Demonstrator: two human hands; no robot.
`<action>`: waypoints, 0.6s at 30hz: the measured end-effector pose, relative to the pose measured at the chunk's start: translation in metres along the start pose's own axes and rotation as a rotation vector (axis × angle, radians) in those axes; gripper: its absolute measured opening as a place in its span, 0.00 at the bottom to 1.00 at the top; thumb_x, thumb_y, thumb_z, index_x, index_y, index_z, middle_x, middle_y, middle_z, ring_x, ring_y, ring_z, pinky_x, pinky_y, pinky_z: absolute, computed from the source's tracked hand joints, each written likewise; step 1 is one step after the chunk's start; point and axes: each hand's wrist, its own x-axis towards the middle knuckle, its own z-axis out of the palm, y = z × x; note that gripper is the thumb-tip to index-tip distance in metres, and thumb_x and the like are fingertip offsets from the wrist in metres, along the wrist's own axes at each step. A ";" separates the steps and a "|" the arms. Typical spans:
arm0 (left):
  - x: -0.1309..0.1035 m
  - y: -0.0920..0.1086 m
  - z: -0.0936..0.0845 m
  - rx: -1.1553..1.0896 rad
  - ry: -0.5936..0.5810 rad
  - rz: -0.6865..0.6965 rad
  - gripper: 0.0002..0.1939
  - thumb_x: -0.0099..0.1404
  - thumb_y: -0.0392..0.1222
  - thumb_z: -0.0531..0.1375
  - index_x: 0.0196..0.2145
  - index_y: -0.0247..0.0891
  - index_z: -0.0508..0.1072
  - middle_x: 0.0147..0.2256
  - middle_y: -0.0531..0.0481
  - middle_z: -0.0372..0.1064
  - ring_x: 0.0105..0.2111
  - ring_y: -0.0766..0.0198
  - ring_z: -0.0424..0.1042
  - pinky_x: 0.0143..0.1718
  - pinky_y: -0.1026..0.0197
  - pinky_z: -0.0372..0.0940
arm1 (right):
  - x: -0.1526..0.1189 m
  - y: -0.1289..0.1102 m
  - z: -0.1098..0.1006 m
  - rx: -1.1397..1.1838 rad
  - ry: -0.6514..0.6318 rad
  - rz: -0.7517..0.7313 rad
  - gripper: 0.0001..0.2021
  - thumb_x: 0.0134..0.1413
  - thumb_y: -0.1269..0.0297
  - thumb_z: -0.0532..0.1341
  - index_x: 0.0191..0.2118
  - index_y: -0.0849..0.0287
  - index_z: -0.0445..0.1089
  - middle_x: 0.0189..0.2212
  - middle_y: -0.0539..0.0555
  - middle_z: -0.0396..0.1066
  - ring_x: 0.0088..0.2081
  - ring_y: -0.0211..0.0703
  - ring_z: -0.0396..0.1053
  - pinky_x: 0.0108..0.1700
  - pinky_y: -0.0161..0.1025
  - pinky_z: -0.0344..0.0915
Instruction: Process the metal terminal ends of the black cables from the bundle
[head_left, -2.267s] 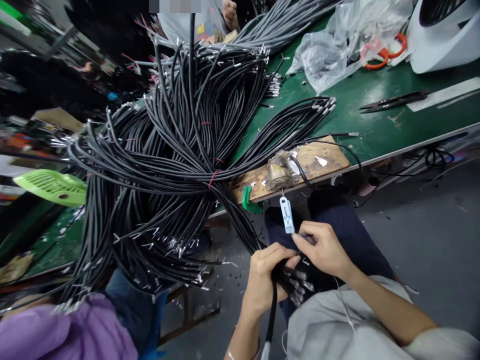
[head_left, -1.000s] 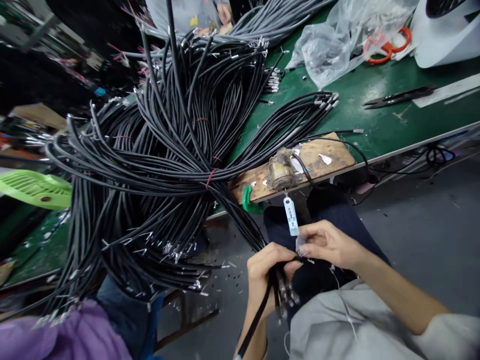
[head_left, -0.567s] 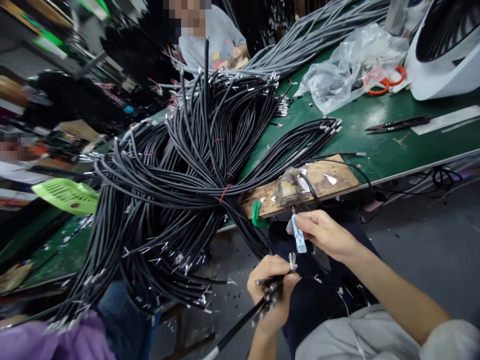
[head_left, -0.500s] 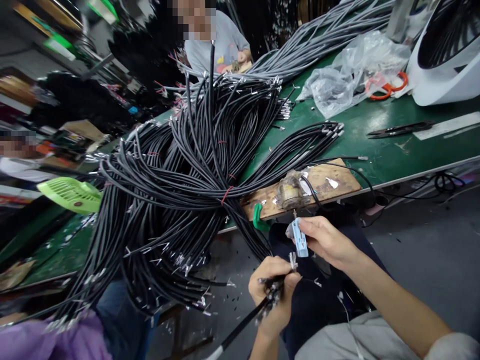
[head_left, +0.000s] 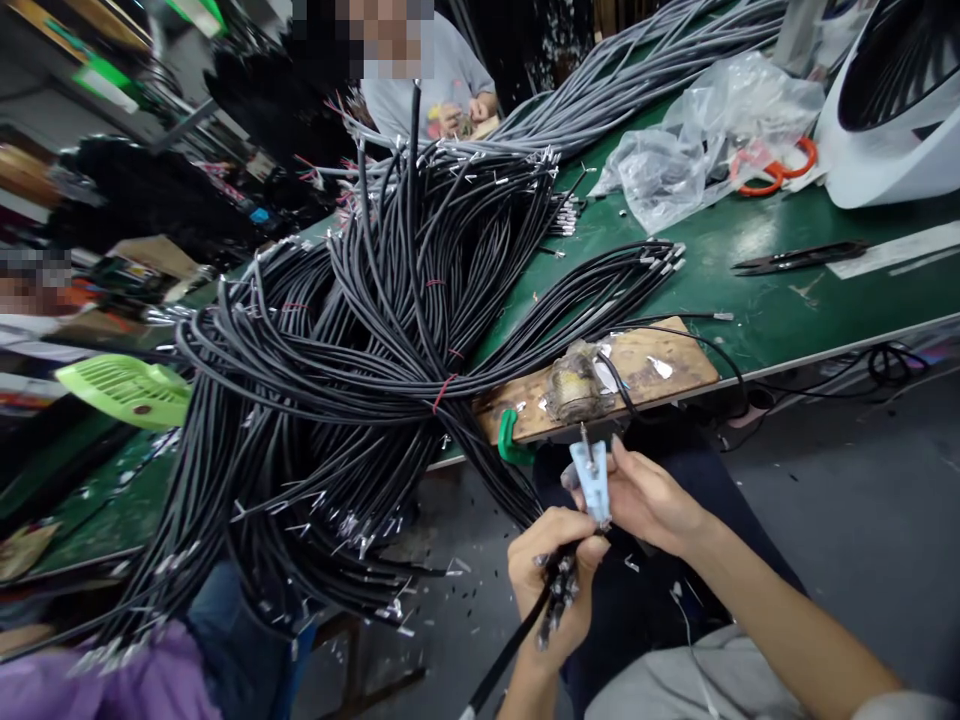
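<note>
1. Left of my grip: heaped black cables [head_left: 360,380].
2. My left hand [head_left: 535,556] closes round cable ends [head_left: 559,590]; one seems clipped, the rest apparently left to do.
3. Between my hands, the blue clip [head_left: 595,491] meets that end.
4. My right hand [head_left: 660,498] is half-open beside it, thumb apart.

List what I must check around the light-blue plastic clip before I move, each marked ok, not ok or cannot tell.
1. Left hand gripping the bundle of black cable ends: ok.
2. Light-blue plastic clip on the thin metal shaft: ok, attached.
3. Bare silvery wire end seated in the clip: cannot tell, too small and partly hidden.
4. Right hand clear of the clip: not ok, its fingers are close around it.
5. Green clamp on the edge of the brown wooden board: ok, in place.
6. Clamp tightness: cannot tell.
</note>
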 end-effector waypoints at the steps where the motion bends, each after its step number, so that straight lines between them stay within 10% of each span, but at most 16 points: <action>1: -0.001 0.000 -0.001 -0.003 -0.010 0.000 0.05 0.63 0.39 0.62 0.29 0.37 0.74 0.25 0.51 0.71 0.24 0.66 0.70 0.28 0.65 0.64 | -0.002 0.001 -0.006 0.001 0.015 -0.015 0.22 0.51 0.46 0.64 0.32 0.65 0.76 0.27 0.55 0.72 0.26 0.35 0.63 0.28 0.32 0.58; 13: -0.004 -0.006 -0.027 -0.107 -0.276 0.001 0.14 0.66 0.45 0.58 0.27 0.36 0.76 0.21 0.48 0.73 0.22 0.66 0.71 0.26 0.66 0.64 | -0.046 0.008 -0.015 -0.644 0.053 -0.192 0.14 0.57 0.55 0.61 0.31 0.63 0.73 0.25 0.52 0.67 0.27 0.36 0.64 0.29 0.34 0.60; 18: 0.006 -0.015 -0.029 -0.152 -0.442 -0.016 0.20 0.62 0.57 0.59 0.27 0.36 0.75 0.17 0.52 0.67 0.16 0.69 0.64 0.19 0.67 0.58 | -0.063 0.006 -0.002 -0.957 0.113 -0.595 0.04 0.53 0.66 0.66 0.32 0.61 0.72 0.24 0.50 0.65 0.28 0.37 0.61 0.31 0.36 0.60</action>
